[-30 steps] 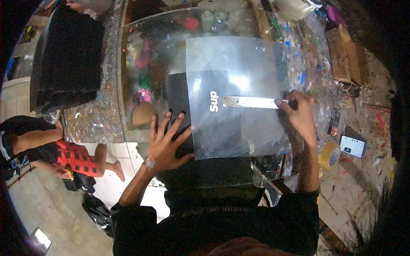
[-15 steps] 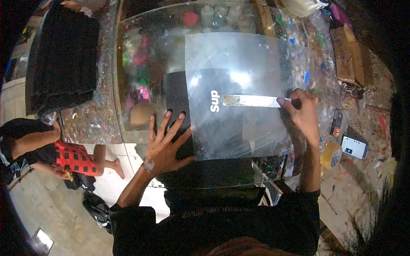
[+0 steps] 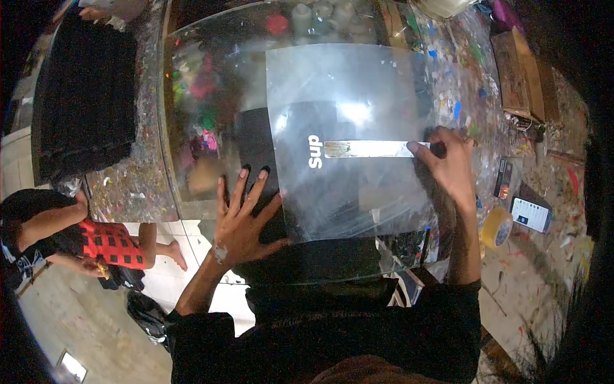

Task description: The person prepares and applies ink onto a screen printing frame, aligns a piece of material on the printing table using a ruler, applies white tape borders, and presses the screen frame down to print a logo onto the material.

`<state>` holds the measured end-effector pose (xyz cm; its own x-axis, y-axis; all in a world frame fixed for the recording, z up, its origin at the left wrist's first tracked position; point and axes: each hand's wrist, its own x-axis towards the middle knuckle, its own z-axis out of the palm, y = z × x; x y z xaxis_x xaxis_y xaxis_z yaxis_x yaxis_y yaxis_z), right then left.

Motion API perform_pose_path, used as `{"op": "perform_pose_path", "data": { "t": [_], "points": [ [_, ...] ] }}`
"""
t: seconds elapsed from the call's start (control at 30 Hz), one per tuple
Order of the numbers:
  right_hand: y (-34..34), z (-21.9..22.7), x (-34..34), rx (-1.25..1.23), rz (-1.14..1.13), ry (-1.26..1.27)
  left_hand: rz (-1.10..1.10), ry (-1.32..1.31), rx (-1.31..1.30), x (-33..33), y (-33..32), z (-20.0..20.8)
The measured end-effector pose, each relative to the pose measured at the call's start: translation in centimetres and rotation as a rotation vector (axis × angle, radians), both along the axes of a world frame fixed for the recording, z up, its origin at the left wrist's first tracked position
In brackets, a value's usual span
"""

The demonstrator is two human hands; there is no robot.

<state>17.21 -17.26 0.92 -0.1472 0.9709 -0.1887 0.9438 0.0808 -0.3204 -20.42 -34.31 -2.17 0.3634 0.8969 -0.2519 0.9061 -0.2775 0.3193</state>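
Note:
A clear plastic film sheet [image 3: 348,96] lies over a black garment [image 3: 256,144] with small white lettering, on a glass tabletop [image 3: 192,96]. My right hand [image 3: 451,169] grips the dark handle of a flat metal blade [image 3: 364,148], which lies flat across the film and points left toward the lettering. My left hand [image 3: 246,221] is spread flat, with its fingers apart. It presses on the black garment at the film's lower left edge.
A yellow tape roll [image 3: 495,227], a phone [image 3: 531,214] and a small dark box [image 3: 503,178] lie on the paint-spattered bench at right, with a wooden box [image 3: 511,57] behind. A black crate [image 3: 83,102] stands at left. Another person [image 3: 96,243] sits on the floor below.
The view has shifted slightly. Both hands keep their places, the left pressed flat and the right holding the blade on the film.

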Motion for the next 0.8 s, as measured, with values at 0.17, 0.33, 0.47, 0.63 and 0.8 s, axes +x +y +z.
{"op": "perform_pose_path", "data": {
  "t": [0.17, 0.33, 0.47, 0.63, 0.8],
  "points": [
    [-0.07, -0.57, 0.34, 0.022, 0.024, -0.025, 0.008, 0.008, -0.02, 0.2, 0.08, 0.34],
    [0.09, -0.21, -0.2, -0.046, -0.024, -0.004, 0.006, -0.002, 0.006, 0.08, 0.15, 0.16],
    [0.08, -0.22, -0.12, -0.041, -0.017, -0.003, 0.017, 0.018, -0.013, 0.45, 0.15, 0.36],
    [0.67, -0.34, -0.04, -0.078, 0.012, -0.039, 0.022, 0.002, 0.014, 0.34, 0.16, 0.16],
    [0.71, -0.84, 0.35, -0.04, 0.034, -0.054, 0.033, -0.023, 0.02, 0.18, 0.01, 0.13]
  ]
}}
